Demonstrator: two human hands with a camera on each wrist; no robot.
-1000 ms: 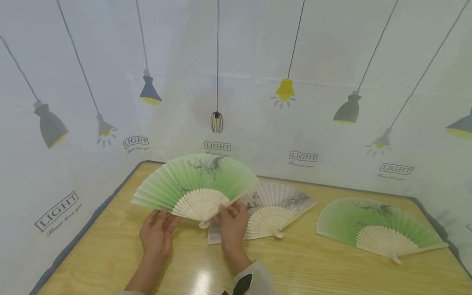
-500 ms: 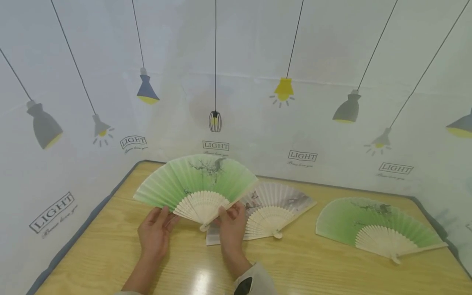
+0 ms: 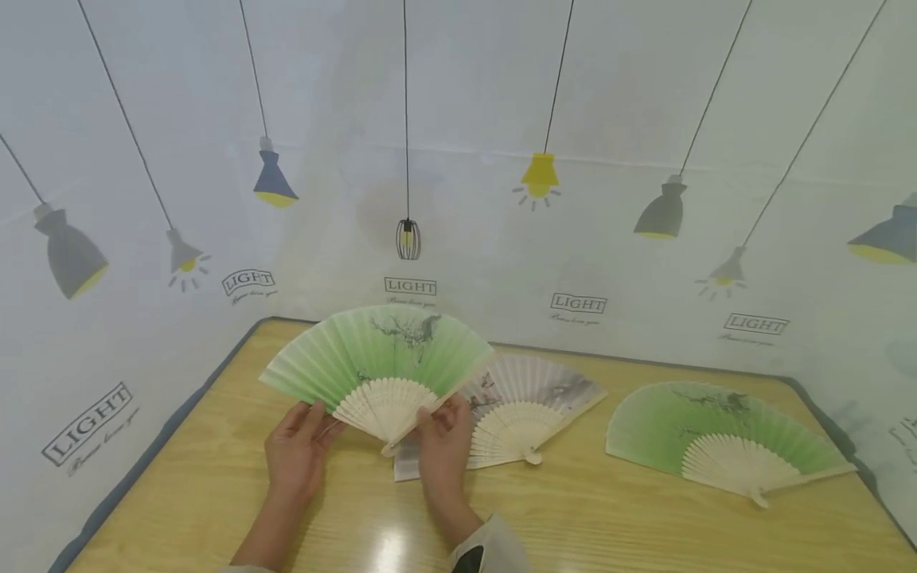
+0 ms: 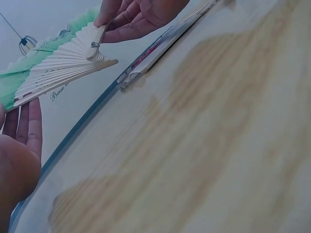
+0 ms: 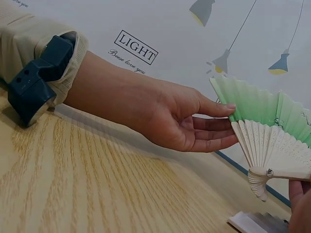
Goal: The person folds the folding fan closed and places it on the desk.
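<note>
A spread green folding fan [image 3: 390,342] with pale ribs and a dark branch print is held up above the table in both hands. My left hand [image 3: 295,454] pinches its left edge, thumb on the front and fingers behind, as the right wrist view shows of the left hand [image 5: 175,116]. At the lower right edge, by the pivot, my right hand [image 3: 446,450] grips the outer rib between thumb and fingers. The left wrist view shows the right hand [image 4: 141,17] close to the pivot of the fan [image 4: 63,63]. Behind it, a spread grey-white fan [image 3: 548,390] is partly hidden.
Another spread green fan [image 3: 723,434] lies at the right of the wooden table [image 3: 573,525]. The table's dark-edged far side meets a pale wall sheet [image 3: 473,199] printed with hanging lamps and LIGHT labels.
The held fan has tilted slightly, its left tip rising and its pivot dropping a little. Both hands keep their grip. The head view has shifted a little; the other fans lie still.
</note>
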